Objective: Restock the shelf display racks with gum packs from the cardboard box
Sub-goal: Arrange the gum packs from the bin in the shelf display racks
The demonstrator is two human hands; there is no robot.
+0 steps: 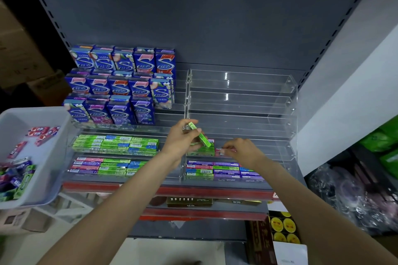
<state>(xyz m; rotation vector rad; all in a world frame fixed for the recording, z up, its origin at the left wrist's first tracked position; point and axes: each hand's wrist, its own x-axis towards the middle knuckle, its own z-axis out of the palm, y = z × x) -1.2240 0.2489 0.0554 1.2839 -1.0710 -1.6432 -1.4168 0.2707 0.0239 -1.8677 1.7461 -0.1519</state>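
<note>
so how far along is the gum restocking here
Roughly midway, I'd judge. Done: the left rack holds gum on every tier, and the right rack has its bottom row filled. In hand: the left hand holds a green gum pack; the right hand sets a pink pack on the next tier. Left: the right rack's upper tiers and the loose packs in the white bin.

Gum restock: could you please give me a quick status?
Left hand grips green gum pack. Right hand pinches pink pack at clear rack. Nothing blocking.

Head view, close — angled down at shelf (168, 189)
</note>
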